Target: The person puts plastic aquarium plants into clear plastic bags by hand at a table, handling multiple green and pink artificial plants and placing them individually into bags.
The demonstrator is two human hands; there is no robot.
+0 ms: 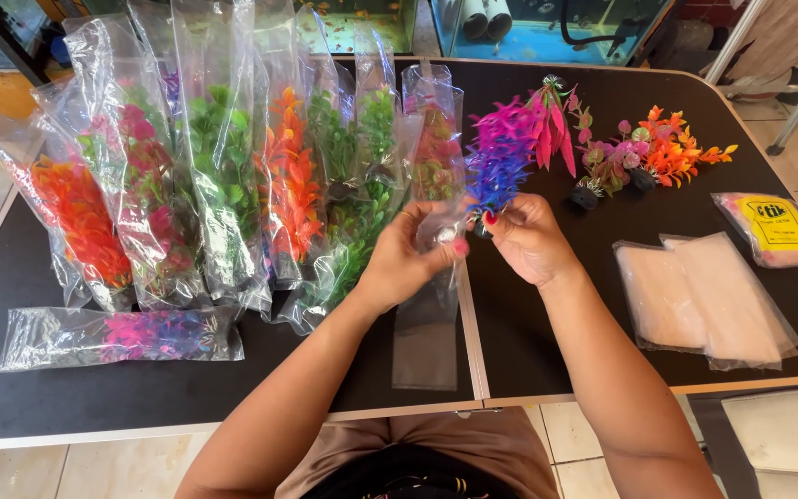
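Observation:
My right hand (530, 242) pinches the base of a blue and purple artificial plant (499, 157) that points away from me over the black table (547, 342). My left hand (410, 261) grips the mouth of a long clear plastic bag (427, 323), which hangs down toward the table's near edge. The plant's base sits at the bag's opening, between both hands. The base itself is mostly hidden by my fingers.
Several bagged plastic plants (223, 185) in red, green and orange lie fanned out at left, and one purple one (122, 334) lies flat near the front. Loose plants (644, 152) lie at the back right. Stacks of empty bags (704, 296) and a yellow-labelled packet (778, 226) rest at right.

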